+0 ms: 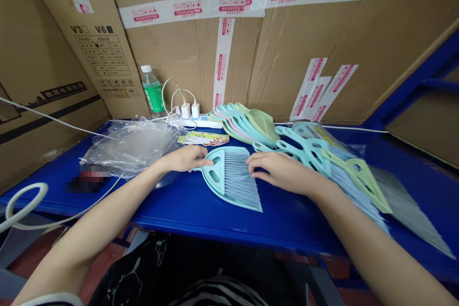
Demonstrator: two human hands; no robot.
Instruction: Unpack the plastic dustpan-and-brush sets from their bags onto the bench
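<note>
A mint-green hand brush (234, 177) with grey-blue bristles lies inside a matching dustpan (214, 194) on the blue table. My left hand (187, 158) is closed around their handles at the left end. At the far side of the bristles, my right hand (268, 166) has its fingers curled in, pinching the bristle tips near the dustpan's front edge. To its right, loose hand brushes (310, 155) in mint overlap, with a yellow-green brush (358, 179) on top. Behind my hands is a stack of dustpans (247, 124) in green, mint and pink.
Clear plastic bags (134, 146) lie on the left, near printed cards (203, 138). A bottle with a green label (153, 93) and a power strip with white chargers (185, 111) stand at the back against cardboard (186, 57). White cables cross the left side.
</note>
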